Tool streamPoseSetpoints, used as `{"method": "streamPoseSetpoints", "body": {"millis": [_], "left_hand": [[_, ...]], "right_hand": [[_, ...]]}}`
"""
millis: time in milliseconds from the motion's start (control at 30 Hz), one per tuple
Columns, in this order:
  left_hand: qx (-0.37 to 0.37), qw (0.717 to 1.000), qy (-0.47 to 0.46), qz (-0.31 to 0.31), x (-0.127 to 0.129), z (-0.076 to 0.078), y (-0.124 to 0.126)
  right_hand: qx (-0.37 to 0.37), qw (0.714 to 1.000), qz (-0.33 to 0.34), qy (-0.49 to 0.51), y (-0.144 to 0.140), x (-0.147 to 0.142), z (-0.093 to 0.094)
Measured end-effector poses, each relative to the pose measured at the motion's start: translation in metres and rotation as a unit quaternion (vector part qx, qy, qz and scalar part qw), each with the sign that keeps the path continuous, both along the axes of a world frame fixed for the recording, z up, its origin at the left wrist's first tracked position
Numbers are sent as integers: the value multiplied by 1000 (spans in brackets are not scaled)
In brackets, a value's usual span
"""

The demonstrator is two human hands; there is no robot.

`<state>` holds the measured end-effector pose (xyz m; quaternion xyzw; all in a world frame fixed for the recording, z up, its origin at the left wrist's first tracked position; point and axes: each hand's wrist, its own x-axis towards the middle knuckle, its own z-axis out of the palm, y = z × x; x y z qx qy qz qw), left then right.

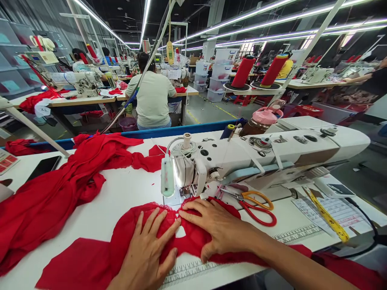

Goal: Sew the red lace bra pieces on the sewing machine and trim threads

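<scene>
Hands press flat, fingers spread, on the red lace piece [193, 237] before the sewing machine [242, 157]: left hand [146, 251], right hand [217, 229]; scissors [254, 203] just beside.

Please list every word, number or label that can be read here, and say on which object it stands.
None can be read.
Ruler strip on the table edge: marks too small.
Yellow tape measure: figures blurred.
Printed sheet: text too small.
Red card at far left: print blurred.
</scene>
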<state>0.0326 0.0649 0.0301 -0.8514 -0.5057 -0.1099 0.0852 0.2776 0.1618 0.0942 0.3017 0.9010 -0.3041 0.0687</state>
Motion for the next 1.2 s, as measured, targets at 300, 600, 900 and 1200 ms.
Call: {"method": "streamPoseSetpoints", "body": {"millis": [300,600,900,1200], "left_hand": [[-6,1000,-10,8,-4,-4,-1],[-19,981,-128,146,17,-13,4],[19,991,-65,113,-4,-22,7],[-4,992,-71,103,-7,-21,7]], "right_hand": [[1,1000,-11,-2,-4,1,4],[10,1000,-15,14,-2,-2,3],[15,999,-39,18,-4,-3,-2],[-5,1000,-27,2,2,-2,-1]]}}
